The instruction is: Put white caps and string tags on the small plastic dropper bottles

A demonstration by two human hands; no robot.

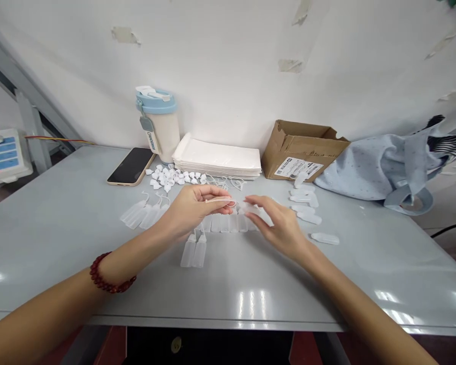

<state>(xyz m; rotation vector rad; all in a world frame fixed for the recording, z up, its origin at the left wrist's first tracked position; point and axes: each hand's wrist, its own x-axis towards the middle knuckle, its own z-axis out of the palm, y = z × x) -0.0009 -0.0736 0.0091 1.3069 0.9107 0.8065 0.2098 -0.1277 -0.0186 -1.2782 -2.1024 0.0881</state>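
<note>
My left hand (203, 205) is closed in a pinch around a thin white plastic strap (218, 199) that ends in a small loop. Facing it, my right hand (279, 223) grips a small translucent plastic bottle (264, 214), its neck end pointing at the left fingertips. The fingers partly cover both parts. Below and behind the hands lies a row of translucent bottles (224, 223). Two bottles with thin loops at their tops (193, 252) lie nearer me, and several similar ones (140, 215) rest left of my left hand.
White caps (163, 176) lie in a heap behind my left hand, with loose straps (228, 181) beside them. More bottles (309, 214) are scattered at right. Along the back stand a phone (131, 166), a tumbler (161, 129), stacked white envelopes (220, 154), a cardboard box (304, 147) and a blue cloth bag (376, 165).
</note>
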